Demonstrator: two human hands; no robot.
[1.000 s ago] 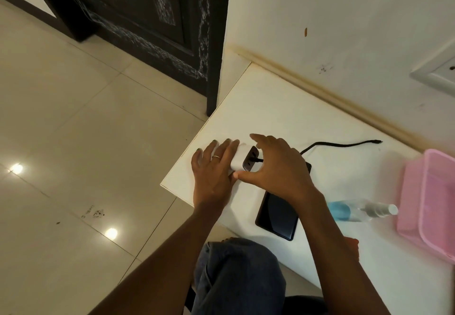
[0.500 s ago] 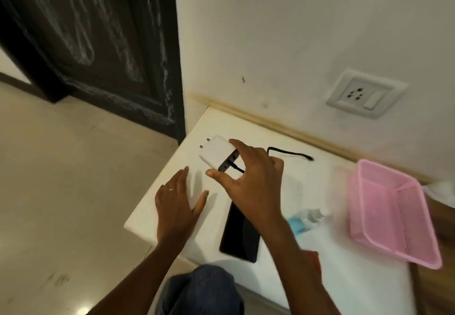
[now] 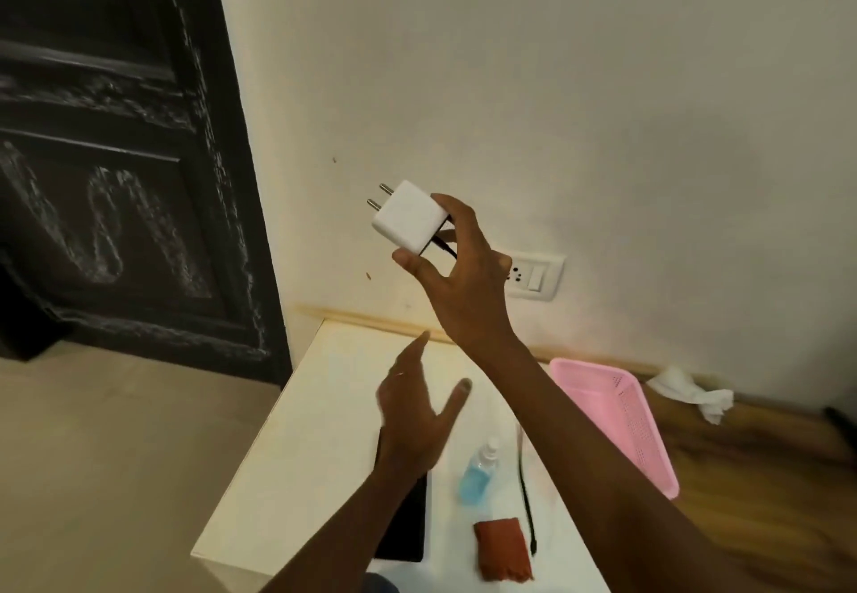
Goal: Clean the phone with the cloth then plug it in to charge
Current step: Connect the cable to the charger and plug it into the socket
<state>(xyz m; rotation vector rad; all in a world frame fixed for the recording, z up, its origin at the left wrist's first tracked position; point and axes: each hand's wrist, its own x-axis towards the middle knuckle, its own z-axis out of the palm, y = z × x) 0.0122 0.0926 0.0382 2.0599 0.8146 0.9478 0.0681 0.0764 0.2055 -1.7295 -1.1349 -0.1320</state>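
My right hand (image 3: pixel 463 277) holds a white charger adapter (image 3: pixel 408 217) up in the air in front of the wall, its two pins pointing up and left. A black cable (image 3: pixel 526 490) runs from it down onto the white table (image 3: pixel 297 462). The wall socket (image 3: pixel 533 276) is just right of that hand, partly hidden by it. My left hand (image 3: pixel 415 411) hovers open above the table. The black phone (image 3: pixel 406 530) lies flat near the table's front edge, partly under my left forearm. A folded red cloth (image 3: pixel 503 548) lies to its right.
A small blue spray bottle (image 3: pixel 477 472) lies on the table between phone and cable. A pink basket (image 3: pixel 621 421) stands at the table's right. Crumpled white tissue (image 3: pixel 691 393) lies by the wall. A dark door (image 3: pixel 116 151) is at the left.
My right hand has lifted the adapter from the table up toward the wall. My left hand has come off the table. The view has tilted upward.
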